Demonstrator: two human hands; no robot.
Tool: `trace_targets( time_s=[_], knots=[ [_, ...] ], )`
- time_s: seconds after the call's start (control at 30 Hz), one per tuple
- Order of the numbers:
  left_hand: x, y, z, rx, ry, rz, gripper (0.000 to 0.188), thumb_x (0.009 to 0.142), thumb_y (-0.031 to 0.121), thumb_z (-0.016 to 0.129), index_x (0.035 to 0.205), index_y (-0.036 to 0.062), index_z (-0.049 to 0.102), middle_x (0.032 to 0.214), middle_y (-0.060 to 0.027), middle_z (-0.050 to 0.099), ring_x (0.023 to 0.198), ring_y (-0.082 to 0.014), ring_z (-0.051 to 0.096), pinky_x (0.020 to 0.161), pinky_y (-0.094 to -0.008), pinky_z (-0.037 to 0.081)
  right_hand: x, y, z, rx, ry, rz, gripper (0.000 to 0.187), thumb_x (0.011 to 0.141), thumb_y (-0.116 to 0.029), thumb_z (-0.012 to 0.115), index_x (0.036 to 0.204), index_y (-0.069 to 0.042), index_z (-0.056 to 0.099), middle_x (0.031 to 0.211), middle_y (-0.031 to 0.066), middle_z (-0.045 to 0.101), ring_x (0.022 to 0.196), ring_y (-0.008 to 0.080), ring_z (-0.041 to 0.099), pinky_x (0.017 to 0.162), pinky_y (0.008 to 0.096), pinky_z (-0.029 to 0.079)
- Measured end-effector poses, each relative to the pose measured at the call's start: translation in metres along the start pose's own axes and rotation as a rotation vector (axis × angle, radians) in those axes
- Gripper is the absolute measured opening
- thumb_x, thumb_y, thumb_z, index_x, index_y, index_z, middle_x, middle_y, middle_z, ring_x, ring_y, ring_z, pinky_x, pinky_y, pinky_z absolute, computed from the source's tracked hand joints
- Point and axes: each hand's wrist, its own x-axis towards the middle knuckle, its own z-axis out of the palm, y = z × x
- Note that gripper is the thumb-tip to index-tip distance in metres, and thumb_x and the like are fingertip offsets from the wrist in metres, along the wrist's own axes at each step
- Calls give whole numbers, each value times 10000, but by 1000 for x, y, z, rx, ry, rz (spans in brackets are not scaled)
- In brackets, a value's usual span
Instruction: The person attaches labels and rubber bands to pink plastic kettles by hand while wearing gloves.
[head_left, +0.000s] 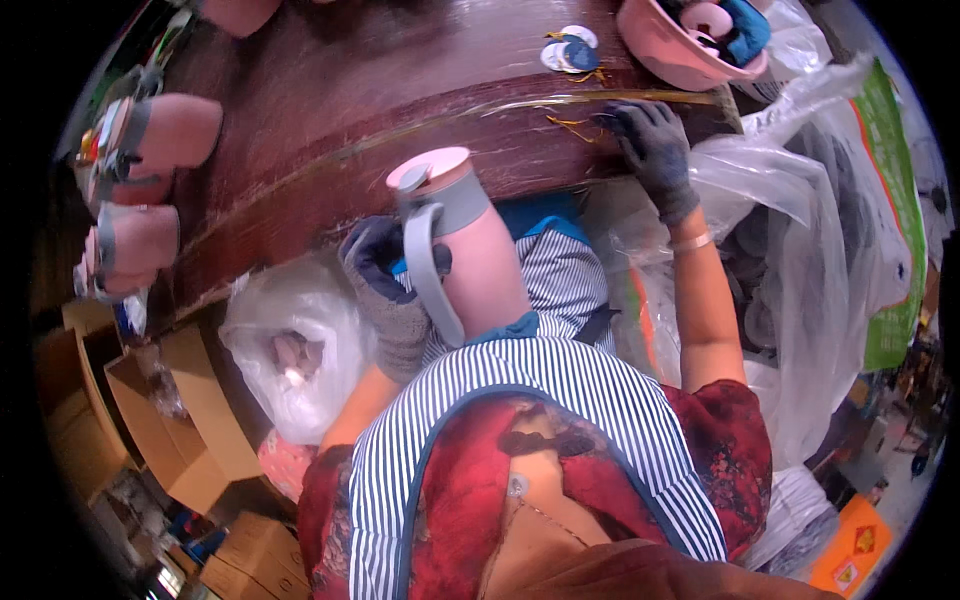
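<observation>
A pink jug (480, 262) with a grey collar, grey handle and pale pink lid stands tilted at my lap, against the striped apron. My left hand (385, 300), in a grey glove with dark fingers, grips it from the left by the handle; some fingers are hidden behind it. At the table's near edge, my right hand (652, 150), gloved alike, has its fingers bent down over a small dark tag, mostly covered. A yellow string (575, 127) trails left from it. Farther back lies a small pile of round white and blue tags (571, 52) with yellow strings.
A pink basin (690, 45) with parts stands at the table's far right. Several more pink jugs (165, 130) line the left edge. Clear plastic bags (790, 230) hang on the right; a white bag (300, 350) and open cardboard boxes (180, 410) sit at the left.
</observation>
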Motion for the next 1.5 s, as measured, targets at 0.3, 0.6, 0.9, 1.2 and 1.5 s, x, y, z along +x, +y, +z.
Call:
trace_targets(
  time_s=[0.3, 0.6, 0.9, 1.2, 1.5],
  knots=[
    [6, 9, -24, -22, -256, -134, 387, 735, 252, 828, 1046, 54, 709, 1114, -124, 604, 1061, -284, 601, 916, -402, 495, -19, -174, -44, 1354, -267, 711, 228, 966, -137, 608, 1139, 8, 639, 931, 74, 670, 697, 101, 613, 595, 233, 508],
    [7, 4, -31, 125, -350, 149, 467, 684, 216, 796, 1109, 66, 677, 1167, -148, 583, 1175, -339, 532, 1034, -451, 416, -12, -213, -24, 1357, -84, 801, 241, 968, -130, 604, 1163, 12, 625, 1011, 69, 670, 850, 125, 639, 718, 246, 541],
    [16, 4, -56, -450, -464, -506, 252, 995, 113, 538, 1185, -17, 641, 1185, -150, 655, 1101, -308, 635, 1042, -429, 465, -24, -201, -36, 1362, -24, 908, 268, 998, -168, 536, 1207, -8, 592, 1015, 92, 661, 745, 93, 611, 642, 217, 510],
    [42, -8, -66, -997, -622, -223, 384, 1038, 259, 469, 1334, 23, 533, 1347, -187, 579, 1331, -340, 498, 1162, -525, 336, 11, -202, -44, 1334, -50, 351, 322, 960, -59, 611, 1270, 17, 574, 1300, 180, 626, 1120, 207, 641, 875, 311, 544],
    [58, 18, -71, -1128, -571, -524, 340, 1016, 224, 549, 1261, -12, 546, 1016, -59, 615, 888, -172, 597, 810, -298, 506, 18, -205, -49, 1055, -59, 154, 345, 867, 97, 669, 1197, 39, 587, 1244, 214, 646, 1163, 271, 634, 965, 369, 541]
  ],
)
